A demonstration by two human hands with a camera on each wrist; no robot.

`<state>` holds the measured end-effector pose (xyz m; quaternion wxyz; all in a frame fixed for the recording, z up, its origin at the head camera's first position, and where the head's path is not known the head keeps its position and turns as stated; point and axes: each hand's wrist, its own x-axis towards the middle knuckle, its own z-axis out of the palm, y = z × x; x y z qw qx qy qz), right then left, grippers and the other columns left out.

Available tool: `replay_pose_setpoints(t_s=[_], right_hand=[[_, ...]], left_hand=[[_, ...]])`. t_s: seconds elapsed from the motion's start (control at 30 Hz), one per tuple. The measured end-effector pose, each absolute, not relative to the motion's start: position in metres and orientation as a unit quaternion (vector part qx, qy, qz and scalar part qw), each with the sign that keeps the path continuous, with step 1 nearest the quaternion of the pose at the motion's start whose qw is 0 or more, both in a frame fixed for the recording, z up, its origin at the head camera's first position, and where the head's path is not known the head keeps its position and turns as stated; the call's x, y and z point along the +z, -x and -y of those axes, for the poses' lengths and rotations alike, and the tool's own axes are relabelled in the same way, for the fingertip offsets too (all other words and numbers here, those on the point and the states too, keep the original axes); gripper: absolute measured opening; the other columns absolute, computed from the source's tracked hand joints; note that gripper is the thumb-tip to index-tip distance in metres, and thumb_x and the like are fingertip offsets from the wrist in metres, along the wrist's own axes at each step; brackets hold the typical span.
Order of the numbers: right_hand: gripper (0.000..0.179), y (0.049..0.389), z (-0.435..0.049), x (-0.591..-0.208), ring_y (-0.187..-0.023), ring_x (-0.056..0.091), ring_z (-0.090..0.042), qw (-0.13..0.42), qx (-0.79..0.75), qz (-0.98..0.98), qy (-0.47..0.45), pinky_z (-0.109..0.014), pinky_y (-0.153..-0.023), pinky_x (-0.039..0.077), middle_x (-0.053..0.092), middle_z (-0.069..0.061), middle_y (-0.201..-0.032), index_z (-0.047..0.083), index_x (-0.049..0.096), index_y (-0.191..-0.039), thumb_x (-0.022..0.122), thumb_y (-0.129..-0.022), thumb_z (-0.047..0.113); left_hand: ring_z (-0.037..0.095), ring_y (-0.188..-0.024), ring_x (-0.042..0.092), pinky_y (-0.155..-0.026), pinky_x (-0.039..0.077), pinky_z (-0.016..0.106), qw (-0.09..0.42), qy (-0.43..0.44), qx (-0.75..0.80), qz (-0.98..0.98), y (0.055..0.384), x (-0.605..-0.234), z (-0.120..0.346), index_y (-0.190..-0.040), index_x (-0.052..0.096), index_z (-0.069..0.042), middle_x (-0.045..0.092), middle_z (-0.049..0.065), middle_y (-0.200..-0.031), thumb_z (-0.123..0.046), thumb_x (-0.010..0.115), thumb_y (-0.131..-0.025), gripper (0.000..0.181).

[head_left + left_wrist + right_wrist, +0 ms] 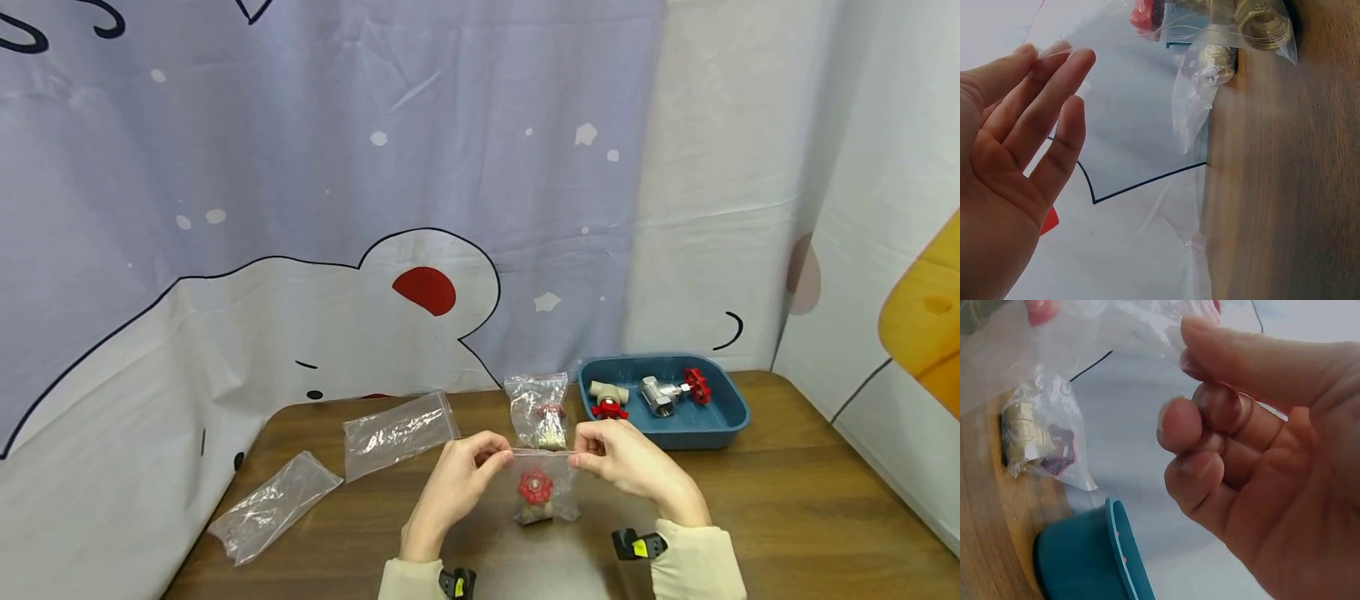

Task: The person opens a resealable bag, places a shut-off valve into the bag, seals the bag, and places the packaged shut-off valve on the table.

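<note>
Between the two hands hangs a clear zip bag (564, 492) holding a brass valve with a red handwheel (535, 487). My left hand (459, 483) pinches the bag's top left corner between thumb and fingertips. At the opposite top corner, the thumb and forefinger of my right hand (637, 468) pinch the edge. The top edge is stretched straight between them. In the left wrist view the brass threaded opening (1266, 30) of the valve shows through the plastic. Just behind stands another clear bag (537, 400) with a brass valve and a dark red handwheel (1059, 450) inside.
A blue tray (693, 437) at the back right contains a beige valve with a red handwheel (609, 408) and a silver valve (660, 395) with a red handwheel. Two flat clear bags (401, 433) (273, 508) lie on the left of the wooden table (810, 500). A printed curtain (570, 208) hangs behind.
</note>
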<state>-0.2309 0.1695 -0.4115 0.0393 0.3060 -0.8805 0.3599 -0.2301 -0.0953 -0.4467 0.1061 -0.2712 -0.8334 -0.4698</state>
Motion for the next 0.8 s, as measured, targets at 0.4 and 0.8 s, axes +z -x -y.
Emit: replay_pose_setpoints(t_s=[0.4,0.8], right_hand=[[0.037,0.246,-0.170,-0.445,-0.091,0.062,-0.015,-0.116,0.440,0.832,-0.316,-0.033,-0.079,0.051,0.069,-0.002,-0.102,0.004,0.067,-0.113,0.079,-0.084,0.024],[0.017,0.254,-0.163,-0.467,-0.092,0.060,-0.009,-0.121,0.452,0.821,-0.328,-0.031,-0.083,0.049,0.070,0.005,-0.098,0.010,0.075,-0.103,0.070,-0.091,0.021]], left_hand=[[0.006,-0.062,0.055,-0.053,0.042,0.020,0.068,0.256,-0.530,0.806,0.234,-0.456,0.093,-0.099,0.063,-0.010,0.067,0.001,-0.083,-0.016,0.059,-0.099,0.008],[0.025,-0.101,0.067,-0.083,0.054,0.034,-0.067,0.223,-0.556,0.798,0.240,-0.482,0.088,-0.128,0.057,-0.006,0.068,0.010,-0.115,-0.023,0.065,-0.096,0.037]])
